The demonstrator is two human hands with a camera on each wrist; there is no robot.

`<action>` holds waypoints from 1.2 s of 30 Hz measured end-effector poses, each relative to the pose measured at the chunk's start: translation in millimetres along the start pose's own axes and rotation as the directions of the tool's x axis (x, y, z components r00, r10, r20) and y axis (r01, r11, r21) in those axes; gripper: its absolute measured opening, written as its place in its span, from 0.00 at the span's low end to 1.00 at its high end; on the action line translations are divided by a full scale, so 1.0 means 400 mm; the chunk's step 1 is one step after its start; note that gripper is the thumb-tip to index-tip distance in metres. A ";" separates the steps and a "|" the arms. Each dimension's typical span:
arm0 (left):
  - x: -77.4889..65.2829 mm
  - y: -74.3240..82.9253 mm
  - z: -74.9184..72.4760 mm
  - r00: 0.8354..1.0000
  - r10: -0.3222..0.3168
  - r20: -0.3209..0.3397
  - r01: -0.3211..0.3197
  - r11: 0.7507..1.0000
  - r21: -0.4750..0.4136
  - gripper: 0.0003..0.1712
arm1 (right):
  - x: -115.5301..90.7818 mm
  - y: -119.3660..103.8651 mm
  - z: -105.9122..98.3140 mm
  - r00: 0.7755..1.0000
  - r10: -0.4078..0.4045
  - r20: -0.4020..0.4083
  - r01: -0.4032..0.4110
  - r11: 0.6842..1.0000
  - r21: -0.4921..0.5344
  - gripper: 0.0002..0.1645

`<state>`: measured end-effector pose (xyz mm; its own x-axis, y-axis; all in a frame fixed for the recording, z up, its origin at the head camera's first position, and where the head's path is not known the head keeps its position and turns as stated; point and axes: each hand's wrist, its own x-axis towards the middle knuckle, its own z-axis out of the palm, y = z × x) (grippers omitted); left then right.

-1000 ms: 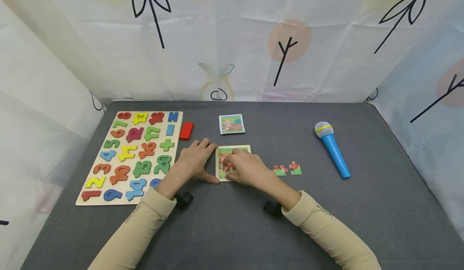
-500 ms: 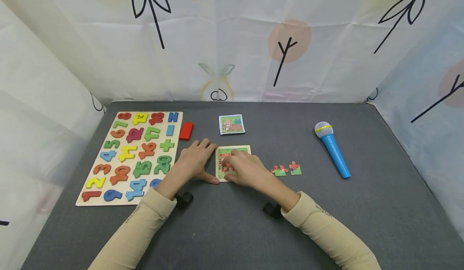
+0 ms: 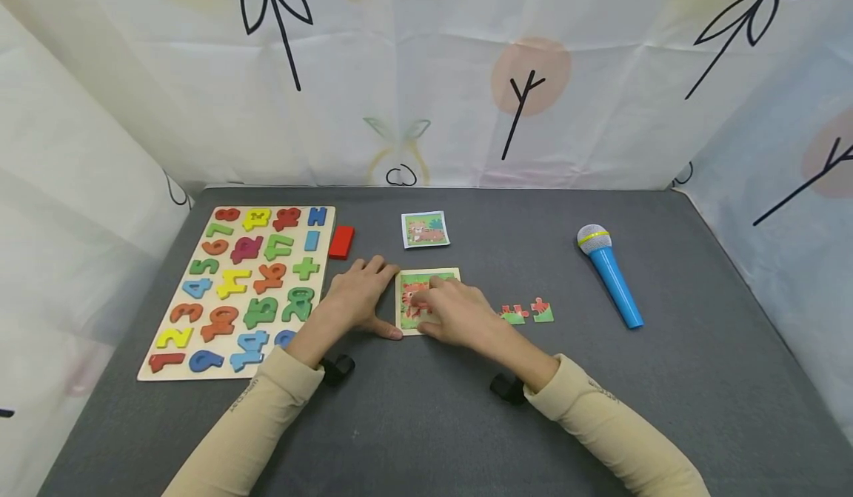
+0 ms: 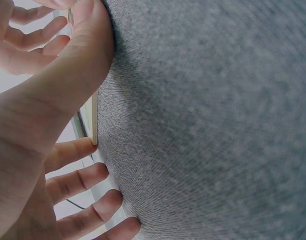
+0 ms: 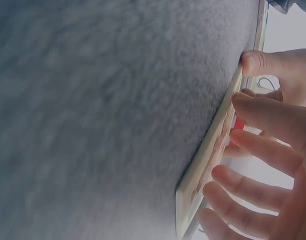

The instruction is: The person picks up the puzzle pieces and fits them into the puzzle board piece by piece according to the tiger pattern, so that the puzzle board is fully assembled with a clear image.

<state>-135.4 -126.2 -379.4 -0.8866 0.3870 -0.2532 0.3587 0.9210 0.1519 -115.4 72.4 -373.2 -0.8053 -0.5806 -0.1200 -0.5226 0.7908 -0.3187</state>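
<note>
A small wooden jigsaw puzzle, with a red animal on green in a pale frame, lies flat on the dark table. At its left side is my left hand, thumb at the near corner and index finger at the far corner. The other fingers spread along the table in the left wrist view. My right hand lies over the puzzle's right half and hides much of it. In the right wrist view its thumb meets the near rim, and the other fingers extend over the picture. I see no loose piece between them.
Two red-and-green puzzle pieces lie right of the puzzle. A picture card or second puzzle sits behind it. A letter-and-number board fills the left, beside a red block. A blue toy microphone lies at right.
My right hand and forearm shift very slightly to the right over the puzzle. The left hand and the puzzle keep their places.
</note>
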 end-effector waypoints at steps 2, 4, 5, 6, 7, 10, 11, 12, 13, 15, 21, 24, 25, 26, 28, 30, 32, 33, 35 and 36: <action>0.000 0.000 0.000 1.000 0.002 0.001 -0.002 1.000 0.000 0.63 | -0.008 0.008 -0.007 1.000 0.009 -0.009 -0.009 1.000 -0.004 0.18; 0.000 -0.001 0.000 1.000 0.005 0.001 -0.005 1.000 0.000 0.63 | -0.017 0.018 -0.015 1.000 0.015 -0.018 -0.015 1.000 -0.008 0.19; 0.000 -0.001 0.000 1.000 0.005 0.001 -0.005 1.000 0.001 0.63 | -0.021 0.024 -0.020 1.000 0.020 -0.024 -0.020 1.000 -0.011 0.19; -0.001 -0.002 0.000 1.000 0.006 0.001 -0.006 1.000 0.001 0.63 | -0.027 0.029 -0.024 0.999 0.024 -0.030 -0.025 1.000 -0.011 0.20; -0.001 -0.002 0.000 1.000 0.007 0.000 -0.007 1.000 0.001 0.63 | -0.033 0.036 -0.029 0.999 0.029 -0.034 -0.030 0.999 -0.014 0.20; -0.003 -0.003 0.000 1.000 0.011 -0.006 -0.011 1.000 -0.001 0.64 | -0.051 0.056 -0.040 0.998 0.036 -0.046 -0.038 0.999 -0.029 0.21; -0.004 -0.003 0.000 1.000 0.013 -0.007 -0.013 1.000 0.000 0.64 | -0.057 0.064 -0.043 0.998 0.041 -0.048 -0.042 0.999 -0.032 0.21; -0.004 -0.003 0.001 1.000 0.015 -0.010 -0.015 1.000 -0.002 0.64 | -0.063 0.071 -0.046 0.998 0.044 -0.050 -0.046 0.998 -0.037 0.22; -0.004 -0.004 0.002 1.000 0.018 -0.013 -0.018 1.000 -0.002 0.64 | -0.069 0.078 -0.049 0.997 0.049 -0.053 -0.051 0.998 -0.042 0.22; -0.003 -0.004 0.003 1.000 0.019 -0.012 -0.019 1.000 -0.002 0.64 | -0.082 0.093 -0.054 0.997 0.053 -0.062 -0.056 0.997 -0.056 0.23; -0.001 -0.004 0.004 1.000 0.025 -0.016 -0.025 1.000 0.002 0.64 | -0.116 0.124 -0.064 0.995 0.087 -0.051 -0.090 0.995 -0.051 0.24; -0.003 -0.002 0.003 1.000 0.022 -0.012 -0.022 1.000 0.003 0.64 | -0.130 0.136 -0.063 0.994 0.097 -0.044 -0.099 0.994 -0.047 0.24; -0.003 -0.002 0.003 1.000 0.022 -0.013 -0.022 1.000 0.005 0.64 | -0.134 0.140 -0.063 0.994 0.100 -0.043 -0.102 0.994 -0.046 0.24; -0.003 -0.002 0.002 1.000 0.021 -0.012 -0.021 1.000 0.006 0.64 | -0.138 0.144 -0.063 0.994 0.103 -0.044 -0.105 0.993 -0.046 0.24; -0.003 -0.002 0.002 1.000 0.021 -0.011 -0.021 1.000 0.010 0.64 | -0.147 0.151 -0.063 0.993 0.109 -0.047 -0.111 0.993 -0.049 0.24; -0.003 -0.001 0.002 1.000 0.021 -0.010 -0.021 1.000 0.013 0.64 | -0.155 0.159 -0.064 0.992 0.113 -0.054 -0.116 0.992 -0.050 0.25; -0.004 0.000 0.001 1.000 0.019 -0.008 -0.019 1.000 0.014 0.64 | -0.164 0.167 -0.064 0.991 0.118 -0.062 -0.122 0.991 -0.050 0.24; -0.005 0.000 0.001 1.000 0.018 -0.007 -0.018 1.000 0.014 0.64 | -0.169 0.170 -0.064 0.991 0.120 -0.066 -0.124 0.991 -0.050 0.24; -0.005 0.001 0.001 1.000 0.015 -0.005 -0.015 1.000 0.013 0.64 | -0.177 0.176 -0.064 0.990 0.121 -0.073 -0.125 0.991 -0.046 0.24; -0.005 0.001 0.002 1.000 0.015 -0.004 -0.015 1.000 0.014 0.64 | -0.180 0.178 -0.063 0.990 0.121 -0.076 -0.124 0.991 -0.045 0.23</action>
<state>-133.3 -126.6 -379.6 -0.8823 0.4008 -0.2467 0.3761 0.9156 0.1426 -101.9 175.5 -363.5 -0.8813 -0.4647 -0.0860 -0.4307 0.8646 -0.2588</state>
